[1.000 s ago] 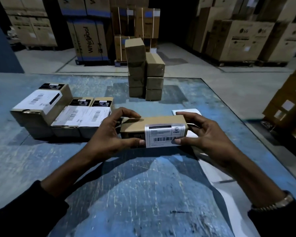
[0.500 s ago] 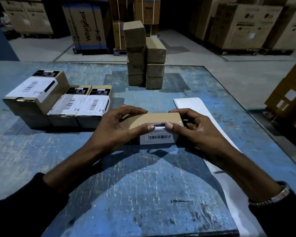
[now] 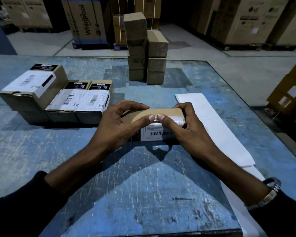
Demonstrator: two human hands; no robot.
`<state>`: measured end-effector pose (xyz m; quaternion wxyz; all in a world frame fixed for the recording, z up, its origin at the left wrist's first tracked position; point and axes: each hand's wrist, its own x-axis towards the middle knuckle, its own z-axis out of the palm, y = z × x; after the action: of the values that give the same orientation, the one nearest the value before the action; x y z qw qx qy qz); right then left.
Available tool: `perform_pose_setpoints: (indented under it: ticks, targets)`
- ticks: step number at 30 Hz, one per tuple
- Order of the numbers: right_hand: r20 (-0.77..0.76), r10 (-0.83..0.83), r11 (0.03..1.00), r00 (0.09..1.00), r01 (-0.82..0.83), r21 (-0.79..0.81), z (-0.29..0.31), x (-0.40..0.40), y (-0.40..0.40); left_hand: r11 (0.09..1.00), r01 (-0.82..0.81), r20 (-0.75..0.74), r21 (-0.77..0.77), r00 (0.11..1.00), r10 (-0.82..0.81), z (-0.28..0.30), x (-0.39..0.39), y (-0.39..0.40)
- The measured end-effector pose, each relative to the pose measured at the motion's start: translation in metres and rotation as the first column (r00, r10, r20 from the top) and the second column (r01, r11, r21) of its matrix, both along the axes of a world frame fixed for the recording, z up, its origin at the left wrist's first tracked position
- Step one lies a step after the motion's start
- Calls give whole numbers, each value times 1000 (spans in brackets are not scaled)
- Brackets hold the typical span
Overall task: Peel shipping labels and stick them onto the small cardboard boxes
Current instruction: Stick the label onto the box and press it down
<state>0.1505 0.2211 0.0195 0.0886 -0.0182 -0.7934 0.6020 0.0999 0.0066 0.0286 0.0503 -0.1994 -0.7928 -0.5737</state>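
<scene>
A box [image 3: 161, 115] was gripped at its ends by the left hand [image 3: 120, 124] and right hand [image 3: 186, 127], fingers curled, both thumbs pressed on its label [image 3: 154, 134].

I see my left hand [image 3: 120, 124] and right hand [image 3: 186, 129] gripping a box [image 3: 162, 112] on the blue worktop [image 3: 143, 185], thumbs touching on its label [image 3: 155, 134]. Labelled boxes [image 3: 61, 100] lie left, a plain stack [image 3: 146, 50] beyond.
</scene>
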Motion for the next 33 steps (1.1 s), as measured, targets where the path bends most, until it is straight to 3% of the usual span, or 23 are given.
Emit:
perform_pose_setpoints:
  ticks: [8,12,15,17,21,23,29,33]
  targets:
    - [19,40,998,999,-41,40,-1,3,7,999,-15,19,44,1000,14,-3,0,4]
    - [-16,-23,1000,1000,22,-22,2,7,9,998,-18,19,54,1000,17,-3,0,4]
    - [40,-64,996,997,66,-53,3,7,6,997,-29,10,72,1000,28,-2,4,7]
    - [85,-44,999,995,43,10,4,6,3,994,-55,25,97,998,53,1,9,12]
    - [46,-12,994,999,7,109,8,7,-1,994,-95,-99,-58,991,89,1,8,12]
    - [35,4,996,999,-8,88,5,7,1,985,-115,-125,-129,987,99,-1,5,9]
    - [-9,-48,999,999,48,23,0,4,7,992,-73,-80,-105,995,65,-5,0,4]
    - [119,-108,991,987,117,-70,3,3,6,993,-106,-16,-54,994,106,-3,5,9]
